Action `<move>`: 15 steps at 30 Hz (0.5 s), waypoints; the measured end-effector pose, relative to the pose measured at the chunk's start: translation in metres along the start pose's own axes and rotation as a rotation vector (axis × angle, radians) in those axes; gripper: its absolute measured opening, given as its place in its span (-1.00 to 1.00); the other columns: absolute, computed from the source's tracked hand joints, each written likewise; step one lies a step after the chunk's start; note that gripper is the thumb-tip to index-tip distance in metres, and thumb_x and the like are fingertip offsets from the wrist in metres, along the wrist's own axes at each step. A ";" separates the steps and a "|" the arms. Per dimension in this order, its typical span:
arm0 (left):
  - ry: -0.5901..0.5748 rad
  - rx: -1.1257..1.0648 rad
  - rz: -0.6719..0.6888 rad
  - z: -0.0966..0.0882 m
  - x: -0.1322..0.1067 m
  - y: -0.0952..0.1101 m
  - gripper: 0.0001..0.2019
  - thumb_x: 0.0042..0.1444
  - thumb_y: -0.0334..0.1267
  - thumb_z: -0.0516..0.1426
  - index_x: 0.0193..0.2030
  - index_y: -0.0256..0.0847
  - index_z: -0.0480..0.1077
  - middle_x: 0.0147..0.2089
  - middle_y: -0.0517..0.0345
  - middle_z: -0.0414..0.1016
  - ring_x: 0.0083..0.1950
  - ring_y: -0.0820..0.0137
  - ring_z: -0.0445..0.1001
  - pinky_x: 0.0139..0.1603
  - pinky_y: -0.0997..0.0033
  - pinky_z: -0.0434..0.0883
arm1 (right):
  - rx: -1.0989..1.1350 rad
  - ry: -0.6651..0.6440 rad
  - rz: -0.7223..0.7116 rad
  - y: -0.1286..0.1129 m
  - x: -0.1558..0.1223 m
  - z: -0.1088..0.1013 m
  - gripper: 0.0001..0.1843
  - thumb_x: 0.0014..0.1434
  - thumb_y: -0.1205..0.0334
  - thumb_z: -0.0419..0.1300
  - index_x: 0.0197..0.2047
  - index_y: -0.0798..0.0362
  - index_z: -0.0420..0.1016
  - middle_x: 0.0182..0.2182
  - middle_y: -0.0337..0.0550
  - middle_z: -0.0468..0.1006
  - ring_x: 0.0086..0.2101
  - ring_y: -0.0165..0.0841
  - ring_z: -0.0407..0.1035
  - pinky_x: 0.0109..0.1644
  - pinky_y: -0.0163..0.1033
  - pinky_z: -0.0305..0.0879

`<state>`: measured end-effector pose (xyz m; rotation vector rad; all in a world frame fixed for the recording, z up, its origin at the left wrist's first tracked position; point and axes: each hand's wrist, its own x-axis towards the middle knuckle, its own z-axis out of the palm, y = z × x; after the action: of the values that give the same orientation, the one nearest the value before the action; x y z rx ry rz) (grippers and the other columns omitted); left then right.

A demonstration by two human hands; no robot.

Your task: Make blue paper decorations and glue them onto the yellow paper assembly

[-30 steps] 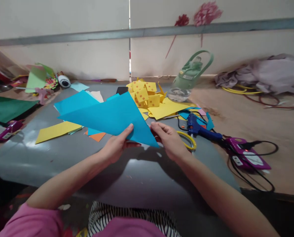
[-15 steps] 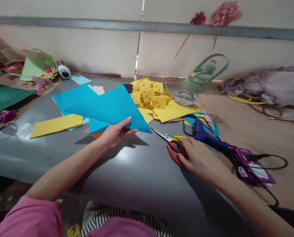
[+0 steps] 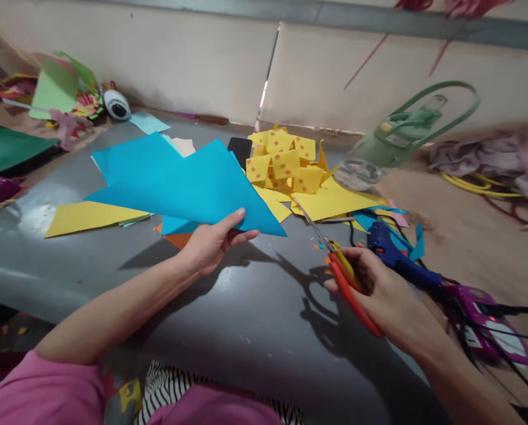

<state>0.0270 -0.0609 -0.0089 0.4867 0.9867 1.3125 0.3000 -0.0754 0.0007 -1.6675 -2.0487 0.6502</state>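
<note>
A sheet of blue paper is pinched near its lower right corner by my left hand, thumb on top and fingers beneath. The sheet is raised over the grey table and casts a shadow. My right hand grips scissors with red and yellow handles, lifted off the table. Their blades look nearly closed and point up and left, apart from the blue paper. Under and beside the sheet lie a yellow paper strip and an orange piece.
Yellow spotted folded paper shapes stand behind on yellow sheets. At the right are a blue glue gun, a purple device with cables and a green bottle. A black phone-like object lies at the back.
My right hand has lifted the scissors off the table and turned them upward. My left hand still holds the blue paper, slightly shifted. The view has tilted down and to the left.
</note>
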 end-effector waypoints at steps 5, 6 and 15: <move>-0.020 -0.002 -0.047 -0.001 -0.005 -0.008 -0.82 0.10 -0.19 0.35 -0.30 -0.28 0.56 -0.23 0.10 0.65 -0.15 0.29 0.67 0.22 0.09 0.52 | -0.269 0.128 -0.241 -0.017 0.007 0.012 -0.25 0.03 -0.42 0.23 -0.01 0.09 0.42 -0.23 0.10 0.59 -0.30 -0.06 0.54 -0.33 -0.04 0.46; -0.029 -0.003 -0.047 -0.001 -0.005 -0.009 -0.81 0.09 -0.18 0.35 -0.31 -0.28 0.55 -0.26 0.11 0.65 -0.14 0.28 0.67 0.23 0.09 0.52 | -0.302 0.143 -0.281 -0.018 0.010 0.016 -0.24 0.06 -0.42 0.21 -0.01 0.11 0.42 -0.21 0.12 0.58 -0.28 -0.05 0.53 -0.31 -0.03 0.46; -0.065 -0.058 -0.067 0.003 -0.010 -0.012 -0.85 0.06 -0.21 0.36 -0.32 -0.22 0.54 -0.17 0.15 0.67 0.05 0.21 0.61 0.26 0.05 0.50 | -0.403 0.230 -0.386 -0.019 0.018 0.032 -0.27 0.13 -0.40 0.16 0.02 0.12 0.38 -0.19 0.12 0.55 -0.19 -0.02 0.50 -0.21 -0.01 0.44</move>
<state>0.0366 -0.0728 -0.0135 0.4464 0.9012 1.2543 0.2629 -0.0641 -0.0135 -1.3927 -2.3364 -0.0855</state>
